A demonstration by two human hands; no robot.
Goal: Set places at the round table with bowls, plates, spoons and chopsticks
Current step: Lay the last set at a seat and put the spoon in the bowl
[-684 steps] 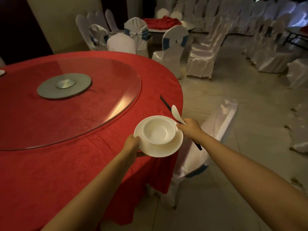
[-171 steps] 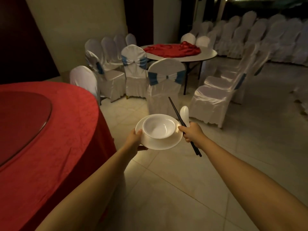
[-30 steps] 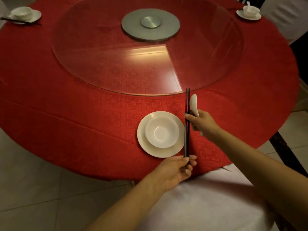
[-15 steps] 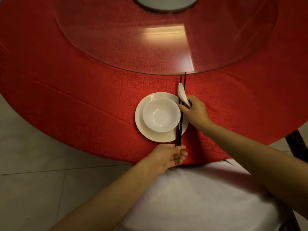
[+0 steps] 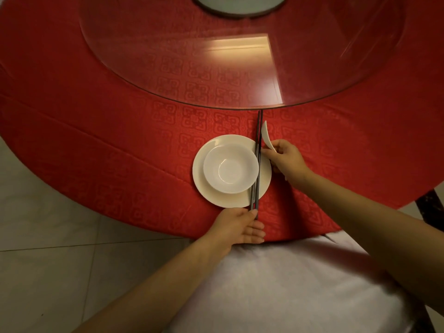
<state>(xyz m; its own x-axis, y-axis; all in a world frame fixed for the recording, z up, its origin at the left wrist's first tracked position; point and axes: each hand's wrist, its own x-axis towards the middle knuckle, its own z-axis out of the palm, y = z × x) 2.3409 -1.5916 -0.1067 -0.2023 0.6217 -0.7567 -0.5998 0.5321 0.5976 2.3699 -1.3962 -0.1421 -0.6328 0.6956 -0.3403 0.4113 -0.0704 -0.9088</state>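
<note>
A round worktop (image 5: 96, 140) draped in a red patterned cloth fills the far half of the view, with pale floor tiles (image 5: 48, 260) at the near left and a white chair cover (image 5: 288, 284) directly below the person, its back pushed up against the hanging cloth. A large glass turntable (image 5: 336, 68) covers the middle of the worktop and mirrors a bright rectangle of light; its grey metal hub (image 5: 240, 6) is cut off by the far edge. Between the glass rim and the near edge of the worktop sits a white plate (image 5: 225, 200) with a white bowl (image 5: 230, 168) on it, set toward the plate's far side. A pair of dark chopsticks (image 5: 258, 145) lies near to far over the right part of the plate, running against the bowl's right rim, the far tips reaching the edge of the glass. The left hand (image 5: 237, 227) lies at the near rim of the plate with its fingers fairly straight and pointing right, its uppermost fingertip touching the near ends of the chopsticks. The right hand (image 5: 287, 159), just right of the plate, pinches the handle of a white spoon (image 5: 266, 137) whose bowl points far and stands tilted just right of the chopsticks. Both forearms cross over the chair cover, and a dark leg shows at the right under the cloth.
</note>
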